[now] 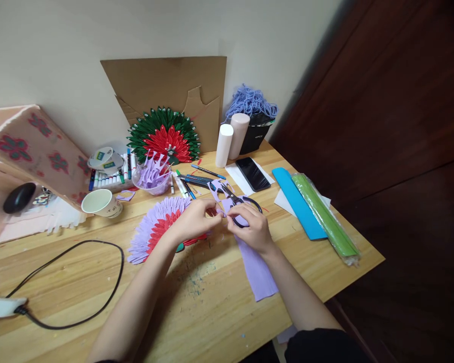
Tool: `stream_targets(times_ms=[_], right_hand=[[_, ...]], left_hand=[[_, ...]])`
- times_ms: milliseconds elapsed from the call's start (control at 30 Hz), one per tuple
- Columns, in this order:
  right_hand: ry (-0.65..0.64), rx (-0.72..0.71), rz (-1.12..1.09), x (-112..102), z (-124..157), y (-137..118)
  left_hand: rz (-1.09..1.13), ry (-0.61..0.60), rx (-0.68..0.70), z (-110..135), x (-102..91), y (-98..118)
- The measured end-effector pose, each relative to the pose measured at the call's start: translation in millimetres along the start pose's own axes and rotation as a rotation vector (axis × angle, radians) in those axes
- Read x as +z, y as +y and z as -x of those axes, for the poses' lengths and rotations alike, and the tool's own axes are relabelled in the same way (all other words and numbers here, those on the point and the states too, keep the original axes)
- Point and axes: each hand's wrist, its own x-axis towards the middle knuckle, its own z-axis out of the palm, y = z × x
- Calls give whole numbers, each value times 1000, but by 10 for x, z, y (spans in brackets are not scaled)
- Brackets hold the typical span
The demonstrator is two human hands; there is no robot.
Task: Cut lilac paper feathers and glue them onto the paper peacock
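My left hand [194, 220] and my right hand [249, 227] meet over the wooden table [212, 302], both closed in a pinch on a small lilac paper piece [223, 213]. A long lilac paper strip [258, 269] lies under my right hand and runs toward the table's near edge. Black-handled scissors [239, 199] lie just beyond my fingers. A lilac and red paper fan [155, 228] lies flat under my left wrist.
A green and red paper fan [164, 135] leans on cardboard [166, 80] at the back. Nearby are a bowl of lilac pieces [153, 179], paper cup [100, 202], markers [109, 177], pens [196, 179], phone [252, 173], blue sheet [297, 201], green crepe roll [325, 217], black cable [79, 282].
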Motion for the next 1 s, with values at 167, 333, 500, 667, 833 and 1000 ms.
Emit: stream_targets(times_ms=[167,333,500,667,833,1000], right_hand=[[-59,-91,105,14,28,24],[-73,-129,103,23,46,44],[-62,-44,-2,20,31,30],[-13,178,-156,-5,-20,-45],[-81,350,-281,6,-29,-54],[-103,499,-433,31,-19,7]], left_hand=[[167,-44,-137,-12,16,-2],[244,1,-223,-35,41,-8],[302,-15,-274,-38,33,-41],[298,-8,-257,-28,9,-18],[249,23,-245,-15,29,6],[199,29,-215,-8,67,-55]])
